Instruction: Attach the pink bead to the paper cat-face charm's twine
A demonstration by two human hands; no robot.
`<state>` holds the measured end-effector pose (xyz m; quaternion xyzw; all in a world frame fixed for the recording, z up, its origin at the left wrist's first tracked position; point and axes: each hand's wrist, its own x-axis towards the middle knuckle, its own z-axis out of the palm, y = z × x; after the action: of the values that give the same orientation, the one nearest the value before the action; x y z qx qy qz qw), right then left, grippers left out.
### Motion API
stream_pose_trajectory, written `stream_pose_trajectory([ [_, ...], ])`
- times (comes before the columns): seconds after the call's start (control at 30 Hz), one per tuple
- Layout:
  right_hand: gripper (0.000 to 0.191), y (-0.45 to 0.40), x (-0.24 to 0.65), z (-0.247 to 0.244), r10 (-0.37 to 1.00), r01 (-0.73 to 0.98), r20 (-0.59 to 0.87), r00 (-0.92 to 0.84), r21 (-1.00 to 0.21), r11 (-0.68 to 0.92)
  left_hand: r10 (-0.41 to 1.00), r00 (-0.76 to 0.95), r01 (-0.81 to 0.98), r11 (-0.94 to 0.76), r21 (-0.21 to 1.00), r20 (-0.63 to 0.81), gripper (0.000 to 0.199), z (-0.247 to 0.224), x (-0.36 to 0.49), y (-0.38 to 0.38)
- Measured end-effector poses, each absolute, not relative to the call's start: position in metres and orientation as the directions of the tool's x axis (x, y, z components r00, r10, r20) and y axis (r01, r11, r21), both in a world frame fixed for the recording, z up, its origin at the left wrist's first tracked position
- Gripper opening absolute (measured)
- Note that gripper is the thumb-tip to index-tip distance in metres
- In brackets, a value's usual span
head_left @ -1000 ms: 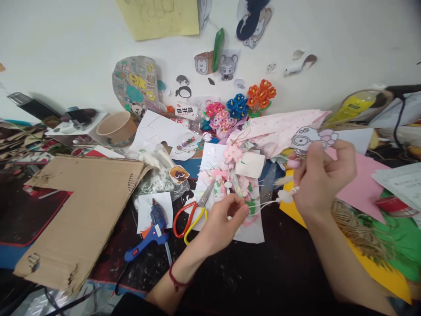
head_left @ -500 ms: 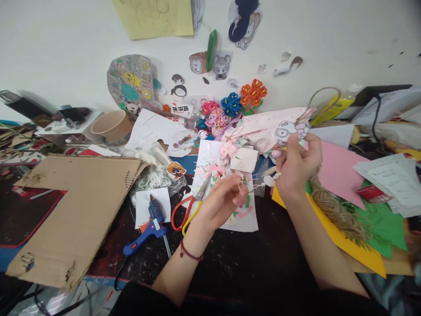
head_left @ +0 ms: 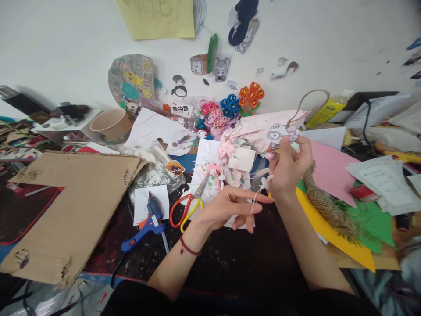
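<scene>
My right hand [head_left: 289, 169] is closed on a flat cartoon character charm [head_left: 279, 134], pinched near its lower edge. A brown twine loop [head_left: 311, 92] stands up from the charm's top. Small pale beads [head_left: 265, 182] hang beside the right palm. A thin white string [head_left: 255, 197] runs from there down to my left hand [head_left: 237, 208], which has it across the index and middle fingers. The left fingers point toward my right wrist. Left of that hand lie open scissors [head_left: 190, 204] with red and yellow handles. Pink flower-shaped piece [head_left: 226, 149] rests on paper behind it.
A blue glue gun [head_left: 148, 228] lies on white paper at left, beside a large cardboard sheet [head_left: 75, 210]. Coiled twine [head_left: 329, 210] sits on coloured paper at right. Craft flowers [head_left: 230, 105] and a paper tub [head_left: 110, 123] stand near the wall.
My left hand has moved right and slightly down, its fingers straightening toward my right hand with the string across them. My right hand still holds the charm, a little further left in view.
</scene>
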<state>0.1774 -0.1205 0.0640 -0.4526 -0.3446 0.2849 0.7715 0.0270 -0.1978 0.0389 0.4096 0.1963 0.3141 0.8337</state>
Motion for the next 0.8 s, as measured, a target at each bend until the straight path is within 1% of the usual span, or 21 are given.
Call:
stream_pose_trajectory([
  [0.07, 0.029, -0.124, 0.177, 0.064, 0.751, -0.158, 0.247, 0.612, -0.893, 0.422, 0.771, 0.635, -0.499, 0.369, 0.784, 0.041, 0.036, 0.038, 0.037, -0.200],
  [0.13, 0.029, -0.127, 0.176, 0.065, 0.742, -0.179, 0.224, 0.632, -0.889, 0.421, 0.864, 0.483, -0.606, 0.212, 0.767, 0.142, 0.035, 0.039, 0.047, -0.200],
  [0.2, 0.030, -0.130, 0.176, 0.065, 0.738, -0.189, 0.208, 0.641, -0.890, 0.415, 0.924, 0.311, -0.618, 0.019, 0.786, 0.222, 0.033, 0.042, 0.054, -0.200],
  [0.23, 0.031, -0.131, 0.175, 0.066, 0.741, -0.198, 0.197, 0.642, -0.891, 0.408, 0.934, 0.233, -0.575, -0.093, 0.813, 0.272, 0.032, 0.045, 0.057, -0.200],
  [0.3, 0.032, -0.133, 0.175, 0.066, 0.751, -0.218, 0.179, 0.635, -0.891, 0.397, 0.904, 0.094, -0.389, -0.353, 0.851, 0.418, 0.032, 0.051, 0.060, -0.201],
  [0.37, 0.033, -0.134, 0.174, 0.065, 0.768, -0.256, 0.159, 0.620, -0.885, 0.389, 0.816, 0.006, -0.106, -0.574, 0.812, 0.578, 0.033, 0.057, 0.062, -0.203],
  [0.4, 0.034, -0.134, 0.174, 0.064, 0.780, -0.278, 0.148, 0.609, -0.881, 0.384, 0.768, -0.011, 0.038, -0.639, 0.768, 0.640, 0.034, 0.059, 0.063, -0.204],
  [0.47, 0.036, -0.132, 0.174, 0.062, 0.807, -0.314, 0.128, 0.577, -0.877, 0.363, 0.708, -0.017, 0.261, -0.678, 0.687, 0.706, 0.034, 0.063, 0.067, -0.206],
  [0.5, 0.037, -0.132, 0.175, 0.061, 0.820, -0.322, 0.121, 0.559, -0.880, 0.349, 0.694, -0.011, 0.327, -0.678, 0.658, 0.720, 0.034, 0.065, 0.070, -0.206],
  [0.57, 0.038, -0.130, 0.177, 0.061, 0.843, -0.314, 0.122, 0.524, -0.892, 0.325, 0.660, -0.017, 0.383, -0.690, 0.614, 0.751, 0.037, 0.070, 0.075, -0.205],
  [0.63, 0.038, -0.128, 0.181, 0.063, 0.852, -0.277, 0.158, 0.499, -0.903, 0.329, 0.610, -0.035, 0.404, -0.716, 0.569, 0.792, 0.041, 0.078, 0.079, -0.204],
  [0.7, 0.036, -0.126, 0.186, 0.071, 0.842, -0.211, 0.236, 0.485, -0.903, 0.375, 0.550, -0.050, 0.448, -0.734, 0.510, 0.834, 0.043, 0.088, 0.081, -0.203],
  [0.8, 0.032, -0.126, 0.195, 0.091, 0.798, -0.107, 0.366, 0.479, -0.878, 0.467, 0.463, -0.081, 0.550, -0.718, 0.427, 0.883, 0.037, 0.102, 0.080, -0.202],
])
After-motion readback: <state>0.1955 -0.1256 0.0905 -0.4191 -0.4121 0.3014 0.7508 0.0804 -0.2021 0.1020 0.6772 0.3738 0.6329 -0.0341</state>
